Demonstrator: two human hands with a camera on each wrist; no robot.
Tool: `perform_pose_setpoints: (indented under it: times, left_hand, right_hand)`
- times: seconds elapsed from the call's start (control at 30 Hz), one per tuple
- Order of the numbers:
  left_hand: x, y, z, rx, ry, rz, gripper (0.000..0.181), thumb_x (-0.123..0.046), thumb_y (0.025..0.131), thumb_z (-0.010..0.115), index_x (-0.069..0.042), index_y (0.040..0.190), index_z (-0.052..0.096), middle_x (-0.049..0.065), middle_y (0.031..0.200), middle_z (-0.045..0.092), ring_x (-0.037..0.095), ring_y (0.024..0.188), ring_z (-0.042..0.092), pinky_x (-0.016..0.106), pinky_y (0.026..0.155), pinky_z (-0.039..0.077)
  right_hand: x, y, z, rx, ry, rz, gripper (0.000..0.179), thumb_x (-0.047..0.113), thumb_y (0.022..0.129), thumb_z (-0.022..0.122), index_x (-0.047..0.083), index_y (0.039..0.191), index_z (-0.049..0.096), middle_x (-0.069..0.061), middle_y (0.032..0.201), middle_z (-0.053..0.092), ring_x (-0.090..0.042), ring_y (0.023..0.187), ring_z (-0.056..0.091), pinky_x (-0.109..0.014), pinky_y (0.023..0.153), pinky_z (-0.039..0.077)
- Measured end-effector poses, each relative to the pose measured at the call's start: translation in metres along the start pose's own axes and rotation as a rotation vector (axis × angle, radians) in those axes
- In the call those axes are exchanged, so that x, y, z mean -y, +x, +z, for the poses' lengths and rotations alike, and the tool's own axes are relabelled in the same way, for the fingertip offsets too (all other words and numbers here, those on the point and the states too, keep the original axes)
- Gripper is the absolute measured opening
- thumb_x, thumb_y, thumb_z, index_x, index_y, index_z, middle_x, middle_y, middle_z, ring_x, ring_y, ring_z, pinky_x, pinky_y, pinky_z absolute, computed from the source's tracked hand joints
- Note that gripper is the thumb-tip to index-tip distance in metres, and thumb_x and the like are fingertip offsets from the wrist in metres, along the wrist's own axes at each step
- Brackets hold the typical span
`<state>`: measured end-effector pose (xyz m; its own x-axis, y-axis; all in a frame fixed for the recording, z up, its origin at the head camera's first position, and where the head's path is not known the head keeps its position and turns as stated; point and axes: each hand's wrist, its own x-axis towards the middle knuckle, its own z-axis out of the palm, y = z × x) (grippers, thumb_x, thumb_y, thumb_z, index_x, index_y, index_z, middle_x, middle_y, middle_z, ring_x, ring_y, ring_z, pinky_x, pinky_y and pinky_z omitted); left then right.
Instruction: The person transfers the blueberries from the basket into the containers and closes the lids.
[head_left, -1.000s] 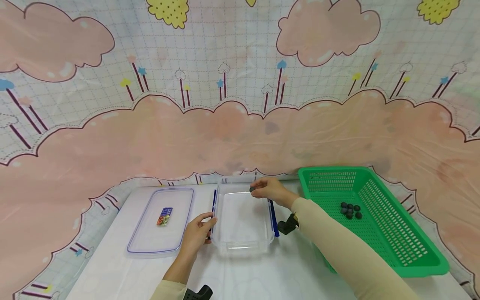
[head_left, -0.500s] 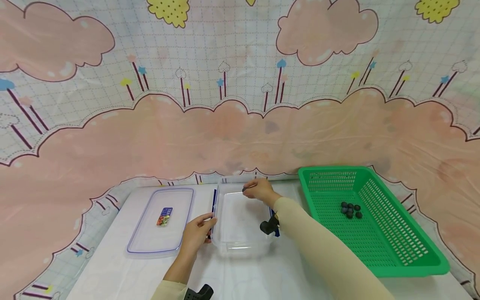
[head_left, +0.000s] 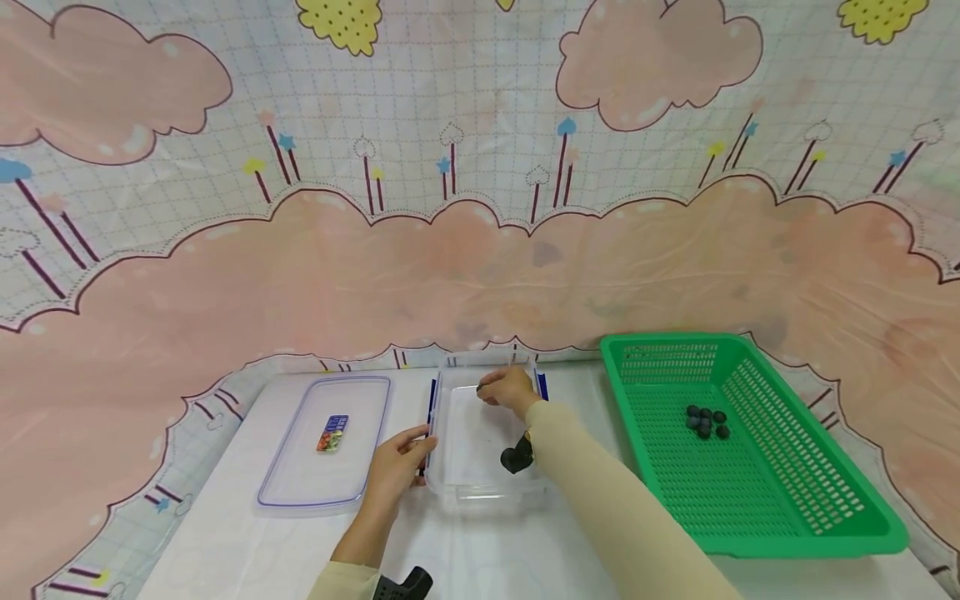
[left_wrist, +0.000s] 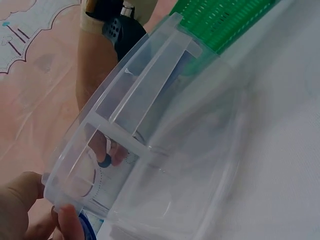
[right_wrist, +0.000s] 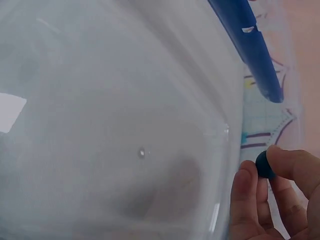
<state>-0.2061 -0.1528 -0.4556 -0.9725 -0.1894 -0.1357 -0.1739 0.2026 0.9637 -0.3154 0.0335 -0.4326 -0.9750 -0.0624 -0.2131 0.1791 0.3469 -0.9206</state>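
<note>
Right hand (head_left: pixel 508 390) pinches ball (right_wrist: pixel 262 164) between box (head_left: pixel 468 450) side edges.

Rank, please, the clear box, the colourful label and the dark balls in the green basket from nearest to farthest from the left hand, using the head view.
1. Clear box: immediate right, gripped by the left hand.
2. Colourful label: on the lid, to the left.
3. Dark balls: far right, in the green basket.
</note>
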Motion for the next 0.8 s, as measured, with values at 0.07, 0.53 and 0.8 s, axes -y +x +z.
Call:
perform_pose_setpoints:
  times: [0.07, 0.53, 0.8]
  left_hand:
    - [0.000, 0.001, 0.000, 0.001, -0.004, -0.002, 0.040, -0.018, 0.091, 0.069, 0.000, 0.126, 0.064, -0.001, 0.078, 0.056, 0.011, 0.069, 0.049, 0.021, 0.049, 0.049]
    - [0.002, 0.003, 0.002, -0.007, -0.020, -0.016, 0.039, -0.019, 0.091, 0.070, -0.001, 0.125, 0.066, -0.002, 0.076, 0.057, 0.010, 0.066, 0.051, 0.021, 0.048, 0.049]
    - [0.002, 0.002, 0.001, -0.012, -0.009, -0.008, 0.039, -0.019, 0.091, 0.069, -0.001, 0.125, 0.065, -0.002, 0.077, 0.057, 0.010, 0.068, 0.050, 0.021, 0.048, 0.049]
  right_hand:
    - [-0.002, 0.003, 0.004, -0.010, 0.002, 0.009, 0.021, 0.002, 0.083, 0.074, -0.002, 0.104, 0.072, -0.012, 0.095, 0.072, -0.015, 0.076, 0.065, -0.026, 0.076, 0.057]
    - [-0.014, 0.006, 0.018, -0.039, 0.006, 0.094, 0.020, 0.008, 0.084, 0.076, 0.001, 0.103, 0.073, -0.009, 0.092, 0.069, -0.012, 0.072, 0.060, -0.021, 0.068, 0.053]
    - [-0.013, 0.003, 0.017, -0.023, 0.012, 0.095, 0.027, 0.005, 0.084, 0.075, -0.002, 0.109, 0.072, -0.009, 0.091, 0.071, -0.010, 0.068, 0.059, -0.019, 0.066, 0.052]
